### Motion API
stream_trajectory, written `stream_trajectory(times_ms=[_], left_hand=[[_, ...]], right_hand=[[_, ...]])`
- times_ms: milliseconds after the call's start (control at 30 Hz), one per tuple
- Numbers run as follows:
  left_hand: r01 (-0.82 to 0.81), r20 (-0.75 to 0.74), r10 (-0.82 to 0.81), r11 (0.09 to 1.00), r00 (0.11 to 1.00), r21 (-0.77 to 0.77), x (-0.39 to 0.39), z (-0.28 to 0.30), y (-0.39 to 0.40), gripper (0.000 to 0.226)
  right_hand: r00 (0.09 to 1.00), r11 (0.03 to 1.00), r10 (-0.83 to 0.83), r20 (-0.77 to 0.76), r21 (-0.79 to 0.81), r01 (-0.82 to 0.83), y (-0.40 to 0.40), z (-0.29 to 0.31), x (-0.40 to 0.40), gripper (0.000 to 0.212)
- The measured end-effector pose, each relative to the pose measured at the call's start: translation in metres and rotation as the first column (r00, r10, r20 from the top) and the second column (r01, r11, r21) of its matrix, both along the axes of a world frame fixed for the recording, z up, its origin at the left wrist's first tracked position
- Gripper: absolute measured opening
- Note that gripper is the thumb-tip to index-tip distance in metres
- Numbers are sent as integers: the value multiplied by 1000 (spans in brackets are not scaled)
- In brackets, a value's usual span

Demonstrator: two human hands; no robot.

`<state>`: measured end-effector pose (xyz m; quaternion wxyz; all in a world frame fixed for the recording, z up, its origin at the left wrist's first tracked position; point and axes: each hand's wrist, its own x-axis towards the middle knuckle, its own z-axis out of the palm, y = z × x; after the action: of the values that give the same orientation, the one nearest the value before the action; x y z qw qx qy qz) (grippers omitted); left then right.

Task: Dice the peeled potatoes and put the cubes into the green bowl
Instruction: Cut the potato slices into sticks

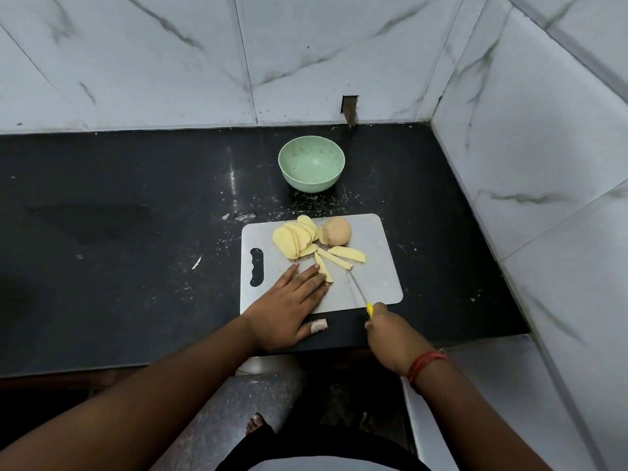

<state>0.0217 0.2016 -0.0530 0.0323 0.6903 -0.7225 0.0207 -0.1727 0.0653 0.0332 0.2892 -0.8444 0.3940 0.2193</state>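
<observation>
A grey cutting board (380,283) lies on the black counter. On its far part sit a fan of yellow potato slices (294,240), a whole potato (337,231) and a few cut potato strips (341,258). My left hand (289,307) lies flat on the board with straight fingers, its fingertips touching the nearest strip (324,271). My right hand (387,329) grips the yellow handle of a thin knife (356,287), whose tip points at the strips. The green bowl (311,163) stands empty behind the board.
The black counter (136,232) runs wide to the left. White marble-tiled walls close it off behind and on the right. The counter's front edge is right under my wrists. A small white scrap (196,262) lies left of the board.
</observation>
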Motion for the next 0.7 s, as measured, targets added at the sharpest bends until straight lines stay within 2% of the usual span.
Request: stream_trajectory(times_ms=[133,267,467,600,700], left_hand=[[38,-50,-38,999,998,16,11,10,-8,72],[46,-71,-41,997,997,58,20,16,-15,68],[33,-75,-30,999,997,36,18,21,-21,71],[18,-48,-18,1000,999,-3,16,26,-28,60],[-42,-86,39,999,996,-32,10,22,-24,56]], right_hand=[[1000,1000,1,6,0,-1,2,3,0,25],[999,999,34,10,-36,-33,3,4,1,8],[997,999,41,64,7,-41,0,13,3,7],[996,999,38,82,26,-41,-1,17,6,9],[995,999,37,87,27,-40,-1,18,8,7]])
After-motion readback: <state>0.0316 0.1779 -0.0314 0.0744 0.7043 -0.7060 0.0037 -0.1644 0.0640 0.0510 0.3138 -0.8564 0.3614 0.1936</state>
